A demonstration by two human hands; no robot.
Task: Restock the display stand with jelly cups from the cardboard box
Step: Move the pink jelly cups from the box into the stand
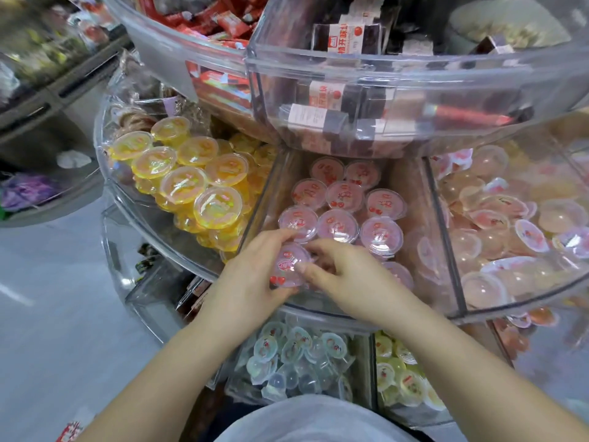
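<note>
Both hands meet over the front edge of the middle compartment of a clear, round, tiered stand (510,301). The left hand (251,275) curls around a pink jelly cup (288,266) from the left and below, its fingers wrapped on the cup's rim. The right hand (347,275) closes on the same cup from the right, thumb and fingertips touching its lid edge. The cup is tilted, its printed lid facing up toward the camera, and it sits just in front of the other pink cups (338,215), which stand upright in neat rows in that compartment.

To the left, behind a clear divider, yellow cups (191,173) are stacked lid-up. To the right, another divider separates a loose heap of pale pink cups (510,218), many lying on their sides or upside down. The tier above holds red packets (223,23) and dark wrapped bars (344,97). The lowest tier holds clear cups (296,362) and, beside them on the right, pale yellow cups (404,378).
</note>
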